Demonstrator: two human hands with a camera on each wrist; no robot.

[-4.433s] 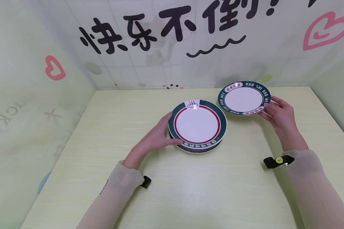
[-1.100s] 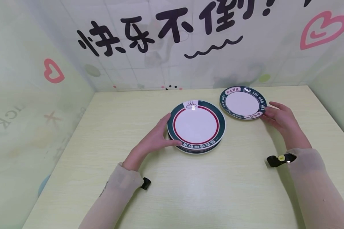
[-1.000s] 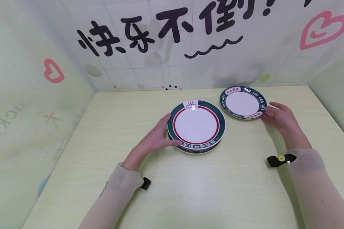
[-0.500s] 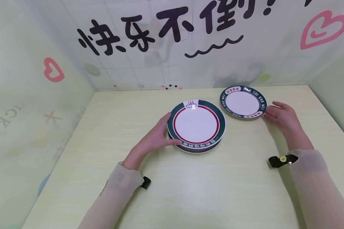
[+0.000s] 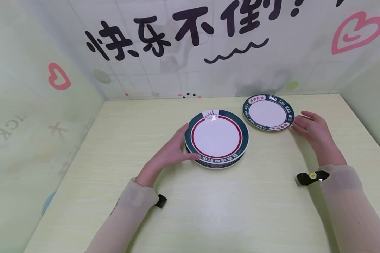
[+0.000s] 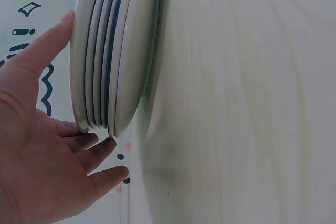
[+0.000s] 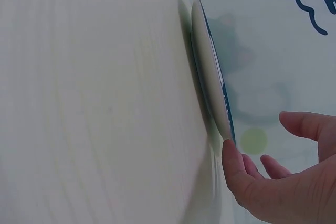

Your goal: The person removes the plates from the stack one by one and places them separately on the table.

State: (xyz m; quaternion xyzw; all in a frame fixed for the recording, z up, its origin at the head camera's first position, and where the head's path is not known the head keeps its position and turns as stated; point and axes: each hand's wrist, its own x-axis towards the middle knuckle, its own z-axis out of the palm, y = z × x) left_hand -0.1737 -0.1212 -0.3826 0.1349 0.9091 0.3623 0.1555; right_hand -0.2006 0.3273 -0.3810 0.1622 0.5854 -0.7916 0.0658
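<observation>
A stack of several plates [image 5: 216,137] sits mid-table; its top plate has a green rim, a red ring and a steaming-bowl drawing. Beside this stack, my left hand [image 5: 169,151] touches the edge with thumb and fingers spread along it. In the left wrist view the stacked rims [image 6: 107,51] show edge-on, fingertips right at them. Farther back and to the right, a single plate [image 5: 268,112] with a green lettered rim lies flat on the table. My right hand [image 5: 313,131] is at its right edge, fingers loose, thumb apart from the plate in the right wrist view.
The pale wooden table [image 5: 228,211] meets a printed wall [image 5: 164,80] with black characters just behind the single plate. Side panels [image 5: 35,140] stand at left and right. A black strap [image 5: 311,177] is worn at the right wrist.
The single plate, earlier held raised in my right hand, now lies on the table. That hand has let go and drawn slightly right. My left hand stays at the stack.
</observation>
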